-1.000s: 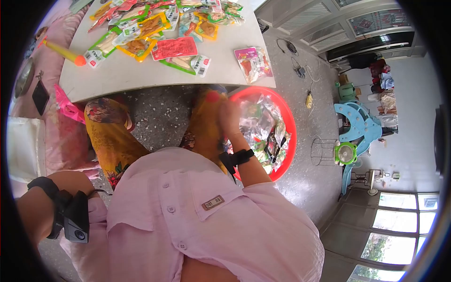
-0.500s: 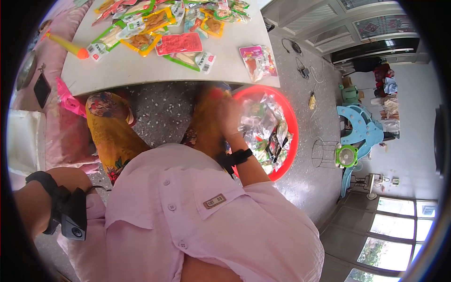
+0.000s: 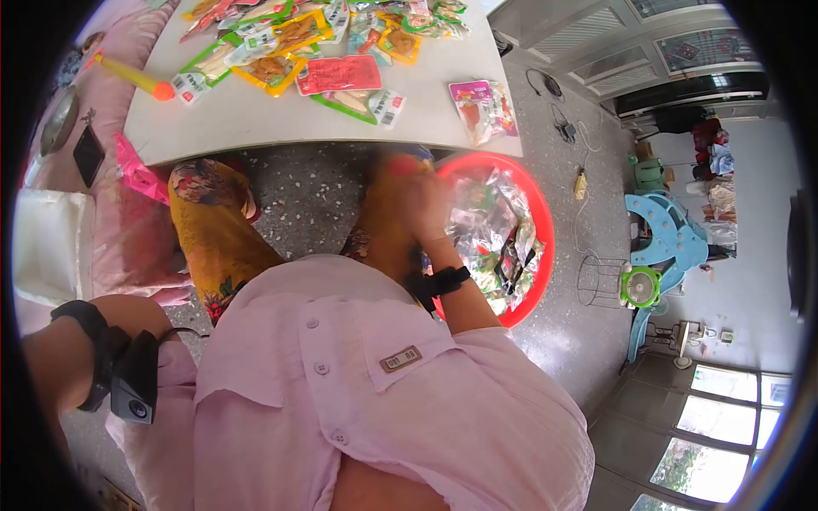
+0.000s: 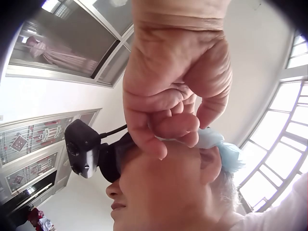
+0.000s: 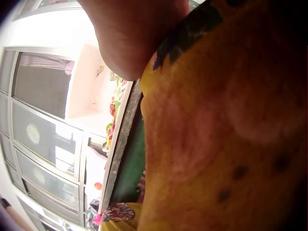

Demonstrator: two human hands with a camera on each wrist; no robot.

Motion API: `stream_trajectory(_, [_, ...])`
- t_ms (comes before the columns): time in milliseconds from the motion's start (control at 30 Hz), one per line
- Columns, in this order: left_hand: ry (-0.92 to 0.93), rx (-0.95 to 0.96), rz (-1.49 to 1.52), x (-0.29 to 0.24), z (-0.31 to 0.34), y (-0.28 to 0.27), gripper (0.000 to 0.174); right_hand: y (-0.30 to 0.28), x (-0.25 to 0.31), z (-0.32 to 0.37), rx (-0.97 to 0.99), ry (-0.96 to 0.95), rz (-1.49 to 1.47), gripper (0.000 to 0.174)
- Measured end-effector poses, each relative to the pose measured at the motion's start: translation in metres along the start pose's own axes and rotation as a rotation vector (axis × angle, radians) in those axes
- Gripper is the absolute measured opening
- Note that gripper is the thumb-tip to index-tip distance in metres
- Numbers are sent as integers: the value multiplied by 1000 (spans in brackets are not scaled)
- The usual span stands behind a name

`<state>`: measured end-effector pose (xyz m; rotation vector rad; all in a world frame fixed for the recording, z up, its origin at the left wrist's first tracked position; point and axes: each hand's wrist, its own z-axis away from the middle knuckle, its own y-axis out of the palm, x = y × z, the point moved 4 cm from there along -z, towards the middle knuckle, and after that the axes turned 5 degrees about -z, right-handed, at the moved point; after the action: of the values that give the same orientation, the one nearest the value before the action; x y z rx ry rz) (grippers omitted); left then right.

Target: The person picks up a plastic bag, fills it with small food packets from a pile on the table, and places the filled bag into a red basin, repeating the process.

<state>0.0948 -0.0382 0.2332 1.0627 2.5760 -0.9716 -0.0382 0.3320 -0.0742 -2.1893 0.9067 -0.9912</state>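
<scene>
My right hand (image 3: 423, 206) is blurred in the head view, low beside my right knee at the near rim of a red basin (image 3: 540, 223) full of clear and coloured snack packets (image 3: 490, 230). The right wrist view shows only the heel of that hand (image 5: 134, 38) against yellow floral trouser cloth (image 5: 226, 125), with the fingers hidden. My left forearm (image 3: 64, 358) is raised at the lower left. In the left wrist view my left hand (image 4: 178, 130) hangs with loosely curled fingers and holds nothing.
A white table (image 3: 256, 123) ahead carries several snack packets (image 3: 339, 75) and an orange-tipped yellow stick (image 3: 136, 77). Pink bedding (image 3: 136, 247) lies to the left. On the speckled floor to the right stand a blue plastic chair (image 3: 669, 234) and a small green fan (image 3: 639, 285).
The head view has drifted slightly. My right hand stays at the basin's near rim, edging a little towards the packets. The left arm has hardly moved.
</scene>
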Motion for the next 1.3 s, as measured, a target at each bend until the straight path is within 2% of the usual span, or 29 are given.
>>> stream_trajectory(100, [-96,-90,144,3,-12,-18,12,3,0,0,-16,-35,10,15])
stream_trajectory(167, [-200,-335,230,13,-7,-33,12,-1,14,-7,-44,-81,21,15])
stream_trajectory(267, [-544,-843,-301,40,39,-17,37,2,20,-10,34,-126,-31,20])
stream_trajectory(333, [-943,-765,-185,57,91,-20,36,3,24,-11,59,-134,-19,16])
stream_trajectory(367, [-1135,-741,-275,66,120,-20,36,4,22,-11,83,-117,-10,15])
stream_trajectory(433, [-1388,-788,-412,70,165,-17,34,4,21,-10,108,-126,-2,15])
stream_trajectory(467, [-1500,-786,-581,69,189,-18,32,4,20,-9,114,-131,-3,14])
stream_trajectory(567, [-1576,-726,-1322,45,236,-26,30,6,17,-8,130,-114,17,14])
stream_trajectory(667, [-1618,-713,-1816,1,266,-39,29,7,13,-7,134,-107,34,13])
stream_trajectory(733, [-1687,-717,-2017,-30,295,-47,29,6,12,-7,122,-108,43,13])
stream_trajectory(767, [-1716,-846,-2042,-46,307,-48,31,6,13,-8,111,-111,48,13])
stream_trajectory(833, [-1961,-904,-2009,-76,355,-48,40,5,16,-8,96,-110,49,14])
stream_trajectory(867, [-2142,-910,-1902,-87,375,-45,44,4,17,-9,95,-106,46,14])
stream_trajectory(900, [-2302,-830,-1825,-95,393,-41,46,4,18,-9,93,-104,44,14])
stream_trajectory(967, [-2443,-901,-1492,-104,419,-30,46,4,17,-9,98,-94,41,14])
stream_trajectory(1067, [-2501,-903,-1314,-113,434,-21,44,4,19,-10,128,-90,21,13])
stream_trajectory(1167, [-2401,-887,-1527,-111,422,-12,40,3,20,-11,116,-89,13,13])
stream_trajectory(1300, [-2329,-935,-1470,-115,429,-9,34,3,22,-10,100,-96,24,13])
